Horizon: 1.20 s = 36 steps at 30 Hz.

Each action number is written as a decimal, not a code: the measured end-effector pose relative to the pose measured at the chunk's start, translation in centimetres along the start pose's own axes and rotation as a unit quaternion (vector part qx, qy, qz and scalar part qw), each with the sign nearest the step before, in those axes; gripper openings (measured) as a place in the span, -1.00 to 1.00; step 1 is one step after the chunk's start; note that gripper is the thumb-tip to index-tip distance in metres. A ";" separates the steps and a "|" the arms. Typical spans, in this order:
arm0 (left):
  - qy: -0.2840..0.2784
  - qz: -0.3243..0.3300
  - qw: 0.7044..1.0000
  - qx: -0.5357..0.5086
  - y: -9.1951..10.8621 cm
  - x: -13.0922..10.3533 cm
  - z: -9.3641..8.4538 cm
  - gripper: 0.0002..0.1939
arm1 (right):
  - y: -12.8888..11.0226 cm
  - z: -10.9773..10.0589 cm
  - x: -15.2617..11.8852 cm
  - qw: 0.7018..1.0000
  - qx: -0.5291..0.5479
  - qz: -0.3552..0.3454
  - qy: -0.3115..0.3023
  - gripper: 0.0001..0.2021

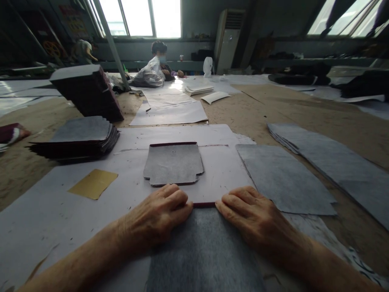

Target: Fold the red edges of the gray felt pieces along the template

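A grey sheet-like panel lies in front of me, its far edge turned over to show a narrow dark red strip. My left hand has its fingers curled down on the left end of that strip, thumb and fingertips pressed to it. At the strip's right end, my right hand pinches down in the same way, fingers bent together. Just beyond my hands rests a smaller grey panel with notched lower corners and a dark red far edge. Both palms hide parts of the panel under them.
White paper covers the table. A stack of grey and dark red pieces stands left, with a taller stack behind. A tan card lies near. More grey sheets lie right. A person sits across the table.
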<state>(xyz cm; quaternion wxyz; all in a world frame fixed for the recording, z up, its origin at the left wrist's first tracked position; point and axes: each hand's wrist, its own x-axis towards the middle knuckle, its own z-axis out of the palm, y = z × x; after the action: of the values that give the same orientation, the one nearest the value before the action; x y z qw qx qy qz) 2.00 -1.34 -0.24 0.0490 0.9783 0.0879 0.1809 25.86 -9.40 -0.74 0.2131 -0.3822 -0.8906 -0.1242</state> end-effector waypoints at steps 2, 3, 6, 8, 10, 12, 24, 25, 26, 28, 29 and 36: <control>-0.018 0.013 1.000 0.007 -0.1 0.1 -0.1 -0.71 | -0.1 -0.2 0.2 1.000 -0.008 -0.006 -0.013 -0.74; -0.027 0.020 0.999 0.012 -0.1 0.1 -0.1 -0.71 | -0.1 -0.3 0.3 1.000 -0.014 -0.012 -0.020 -0.74; -0.041 0.029 0.999 0.014 -0.3 0.1 -0.2 -0.71 | -0.3 -0.4 0.4 0.999 -0.030 -0.023 -0.025 -0.72; -0.048 0.025 0.998 0.009 -0.4 0.1 -0.3 -0.71 | -0.4 -0.4 0.4 0.999 -0.036 -0.018 -0.016 -0.71; -0.056 0.025 0.998 0.008 -0.5 0.1 -0.4 -0.70 | -0.5 -0.4 0.5 0.999 -0.039 -0.014 -0.009 -0.72; -0.068 0.022 0.997 0.003 -0.5 0.1 -0.6 -0.68 | -0.5 -0.3 0.6 0.999 -0.039 -0.017 -0.009 -0.73; 0.106 -0.126 0.984 -0.062 1.9 1.3 -0.9 -0.74 | -0.7 -0.5 1.0 0.997 -0.073 -0.012 -0.027 -0.75; 0.085 -0.115 0.987 -0.071 2.5 2.3 -0.5 -0.75 | -0.8 -0.4 1.0 0.997 -0.075 -0.008 -0.021 -0.76; 0.067 -0.116 0.987 -0.088 2.9 3.3 -0.1 -0.77 | -0.8 -0.2 1.0 0.997 -0.079 -0.002 -0.012 -0.76; 0.047 -0.148 0.978 -0.140 3.3 5.0 0.8 -0.78 | -0.9 -0.1 0.8 0.996 -0.088 0.019 0.015 -0.77; 0.048 -0.170 0.970 -0.168 3.2 5.6 1.2 -0.79 | -0.9 -0.1 0.5 0.995 -0.087 0.030 0.030 -0.76; 0.053 -0.216 0.948 -0.229 2.1 5.8 2.4 -0.73 | -1.9 -1.6 -3.0 0.983 0.003 0.151 0.109 -0.70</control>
<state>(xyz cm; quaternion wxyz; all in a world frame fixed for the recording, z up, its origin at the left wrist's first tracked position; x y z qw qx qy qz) 8.50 -2.45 -0.24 0.3045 0.8875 0.2555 0.2329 26.78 -13.14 -0.83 0.3261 -0.4957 -0.7946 -0.1288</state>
